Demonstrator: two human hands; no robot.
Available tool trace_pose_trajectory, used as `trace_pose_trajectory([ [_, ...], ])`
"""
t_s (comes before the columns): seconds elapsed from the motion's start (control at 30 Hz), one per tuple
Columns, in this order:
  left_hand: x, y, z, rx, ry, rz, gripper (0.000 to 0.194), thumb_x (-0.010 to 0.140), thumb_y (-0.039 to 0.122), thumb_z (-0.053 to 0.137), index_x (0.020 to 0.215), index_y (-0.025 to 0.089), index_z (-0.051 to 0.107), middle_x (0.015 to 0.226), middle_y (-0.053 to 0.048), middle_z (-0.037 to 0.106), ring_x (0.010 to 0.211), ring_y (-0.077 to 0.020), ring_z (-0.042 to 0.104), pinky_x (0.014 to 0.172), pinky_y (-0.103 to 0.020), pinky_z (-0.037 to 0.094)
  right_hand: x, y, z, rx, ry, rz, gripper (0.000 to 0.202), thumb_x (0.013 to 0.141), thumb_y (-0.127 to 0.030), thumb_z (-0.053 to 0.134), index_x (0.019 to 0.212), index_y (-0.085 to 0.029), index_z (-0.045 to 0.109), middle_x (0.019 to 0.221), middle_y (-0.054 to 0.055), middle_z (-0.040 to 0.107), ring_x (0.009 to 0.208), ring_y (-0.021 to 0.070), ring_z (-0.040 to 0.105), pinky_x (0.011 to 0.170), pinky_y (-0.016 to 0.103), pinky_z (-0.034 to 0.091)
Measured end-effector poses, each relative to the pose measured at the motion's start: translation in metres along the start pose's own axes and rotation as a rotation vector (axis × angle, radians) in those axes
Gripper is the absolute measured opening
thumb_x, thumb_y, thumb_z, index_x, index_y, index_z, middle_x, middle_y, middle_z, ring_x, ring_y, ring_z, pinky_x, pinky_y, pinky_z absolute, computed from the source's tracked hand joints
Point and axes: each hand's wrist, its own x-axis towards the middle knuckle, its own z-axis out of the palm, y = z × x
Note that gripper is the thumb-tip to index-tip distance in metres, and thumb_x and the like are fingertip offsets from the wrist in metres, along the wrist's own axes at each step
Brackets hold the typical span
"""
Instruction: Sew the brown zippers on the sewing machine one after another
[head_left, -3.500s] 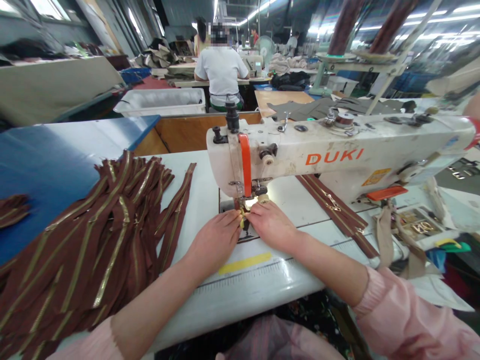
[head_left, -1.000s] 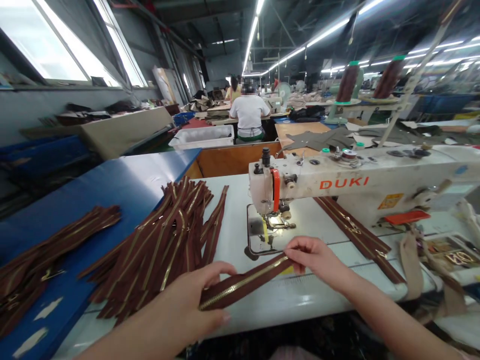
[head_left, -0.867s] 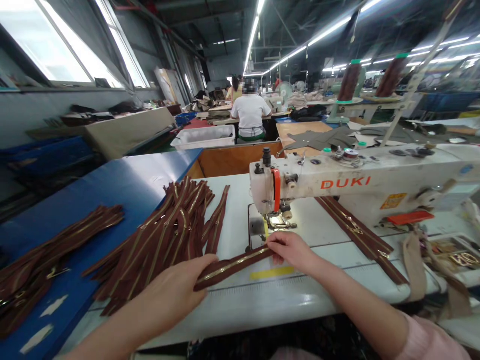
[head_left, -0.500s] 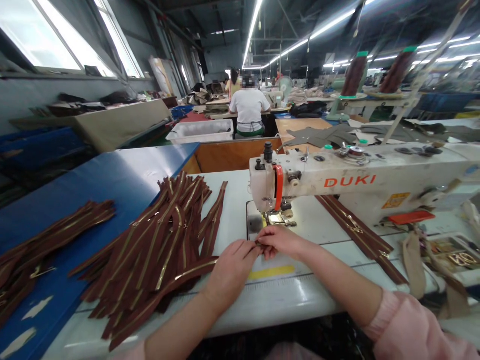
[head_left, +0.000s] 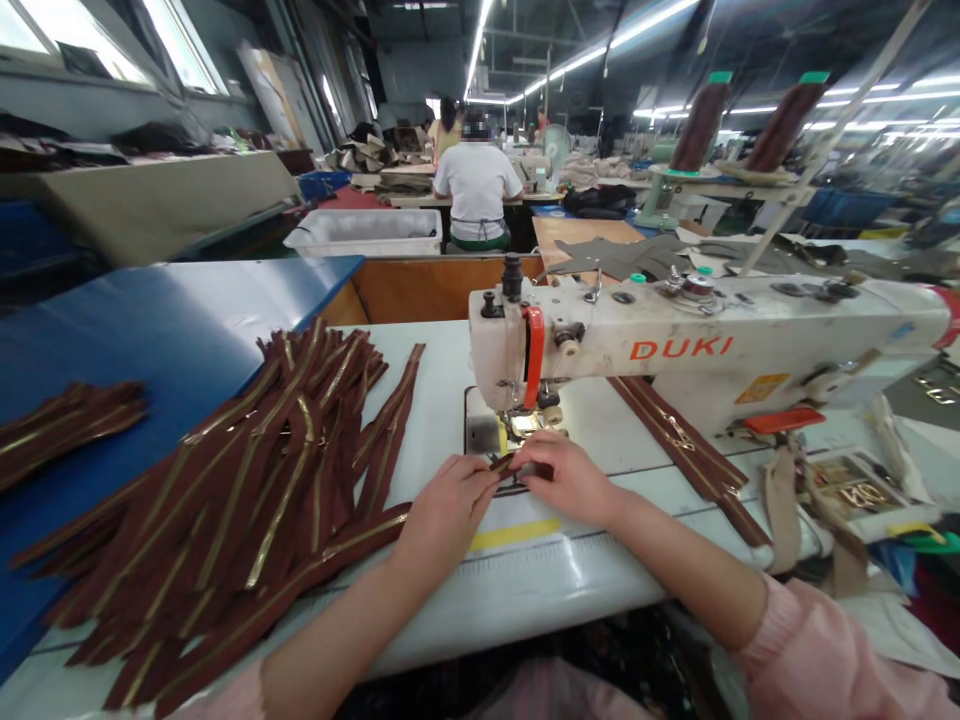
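Just in front of the needle area of a white sewing machine, both hands meet on the end of a brown zipper strip. My left hand is closed on the strip, which trails out behind it to the left. My right hand pinches the strip's end near the presser foot. Left of my hands lies a large heap of brown zippers with gold-coloured teeth. More zipper strips lie under the machine's arm at the right.
A smaller zipper bundle lies on the blue surface at the left. At the right sits a tray of metal parts. Thread cones stand behind the machine. A person in a white shirt sits ahead beside a white bin.
The view has shifted, so the machine and heap appear further left and higher. My fingertips have parted slightly, and more of the strip shows between them.
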Motion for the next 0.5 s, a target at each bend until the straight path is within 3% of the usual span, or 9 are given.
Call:
trace_pose_trajectory([
  [0.17,0.0003,-0.002,0.0005,-0.113,0.011,-0.054,0.024,0.092,0.02,0.047,0.086,0.019,0.07,0.087,-0.006,0.065,0.084,-0.019,0.06,0.078,-0.034,0.054,0.004,0.0047,0.0049,-0.054,0.028,-0.027,0.014,0.077,-0.006,0.067,0.073,-0.019,0.069,0.075,0.0,0.062,0.075,0.0143,0.057,0.072,0.026,0.043],
  [0.5,0.0023,-0.0031,-0.0027,-0.219,-0.031,-0.17,0.021,0.088,0.019,0.049,0.086,0.019,0.07,0.086,-0.005,0.065,0.084,-0.0188,0.061,0.081,-0.035,0.054,0.0071,0.0013,0.0048,-0.265,0.011,0.0,0.011,0.085,-0.012,0.062,0.077,-0.016,0.069,0.074,0.002,0.061,0.077,0.0162,0.055,0.073,0.028,0.04],
])
